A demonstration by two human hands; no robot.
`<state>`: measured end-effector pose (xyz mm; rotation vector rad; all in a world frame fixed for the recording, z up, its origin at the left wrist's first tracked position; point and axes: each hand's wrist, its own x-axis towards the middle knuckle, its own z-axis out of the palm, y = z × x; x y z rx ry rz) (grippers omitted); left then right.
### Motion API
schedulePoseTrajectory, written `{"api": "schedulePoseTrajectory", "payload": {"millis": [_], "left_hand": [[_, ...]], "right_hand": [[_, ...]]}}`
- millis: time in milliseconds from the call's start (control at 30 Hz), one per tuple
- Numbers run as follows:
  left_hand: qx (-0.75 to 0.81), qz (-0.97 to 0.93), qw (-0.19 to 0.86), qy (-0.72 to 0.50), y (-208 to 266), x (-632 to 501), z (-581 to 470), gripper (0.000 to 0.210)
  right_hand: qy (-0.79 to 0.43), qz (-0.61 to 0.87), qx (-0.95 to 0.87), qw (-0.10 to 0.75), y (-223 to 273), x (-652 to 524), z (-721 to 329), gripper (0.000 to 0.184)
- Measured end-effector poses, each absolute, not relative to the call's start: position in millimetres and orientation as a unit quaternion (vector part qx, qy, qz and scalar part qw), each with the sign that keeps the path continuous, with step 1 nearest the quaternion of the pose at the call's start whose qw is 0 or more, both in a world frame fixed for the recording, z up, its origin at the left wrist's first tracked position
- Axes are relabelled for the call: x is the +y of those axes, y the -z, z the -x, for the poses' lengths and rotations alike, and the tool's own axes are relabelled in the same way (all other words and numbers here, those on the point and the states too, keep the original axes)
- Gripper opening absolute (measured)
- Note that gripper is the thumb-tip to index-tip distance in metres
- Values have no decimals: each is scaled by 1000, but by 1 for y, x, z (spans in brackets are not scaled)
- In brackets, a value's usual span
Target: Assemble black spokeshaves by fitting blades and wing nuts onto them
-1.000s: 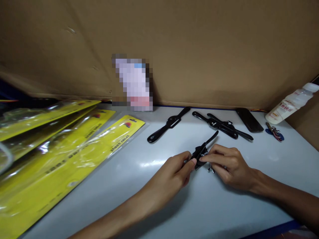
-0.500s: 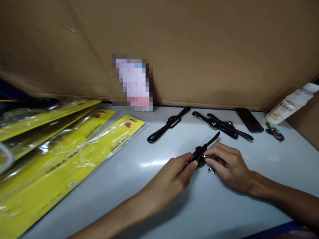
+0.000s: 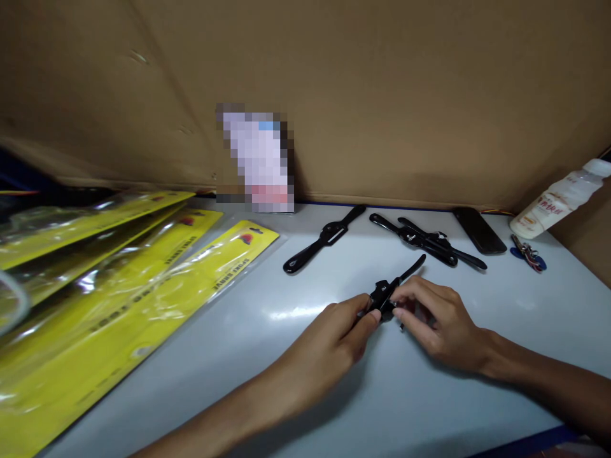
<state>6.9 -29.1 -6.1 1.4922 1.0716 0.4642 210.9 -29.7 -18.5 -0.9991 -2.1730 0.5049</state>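
My left hand [image 3: 341, 334] is closed around the near handle end of a black spokeshave [image 3: 382, 291], held just above the table and slanting up to the right. The thumb presses on its middle. My right hand [image 3: 439, 318] pinches a small metal screw [image 3: 393, 305] on the right side of the tool's body, mostly covered by the fingertips. Behind the hands, a black spokeshave body with a slot [image 3: 305, 254] lies by itself. Right of it, one black spokeshave [image 3: 389, 222] lies crossed over by another [image 3: 468, 258], both with metal screws.
Yellow cards in clear plastic packaging [image 3: 191, 305] spread over the table's left side. A phone-like dark slab [image 3: 480, 232], keys [image 3: 529, 256] and a white bottle [image 3: 548, 207] stand or lie at the back right. A cardboard wall [image 3: 382, 95] closes off the back, with a blurred-out upright item before it.
The right fingers have turned slightly about the small metal screw, which now shows less. The spokeshave has tilted a little in the left hand, and the left grip stays.
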Motion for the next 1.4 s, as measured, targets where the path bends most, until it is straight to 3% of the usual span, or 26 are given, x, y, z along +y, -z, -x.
{"api": "schedulePoseTrajectory", "payload": {"millis": [167, 400, 667, 867, 1167, 1400], "left_hand": [[464, -636, 582, -204, 5, -29, -7, 31], [466, -620, 599, -199, 4, -29, -7, 31], [490, -570, 610, -253, 5, -27, -8, 35], [507, -590, 528, -341, 5, -17, -1, 31], [563, -672, 394, -277, 2, 9, 17, 36], [575, -600, 512, -217, -2, 15, 21, 35]], "right_hand": [[-193, 397, -830, 341, 18, -28, -211, 8], [-185, 361, -851, 334, 18, -29, -211, 21], [-140, 424, -855, 263, 22, -30, -211, 16], [-110, 414, -868, 253, 20, -29, -211, 16], [-106, 397, -876, 253, 19, -29, -212, 15], [-65, 413, -879, 230, 19, -30, -212, 18]]}}
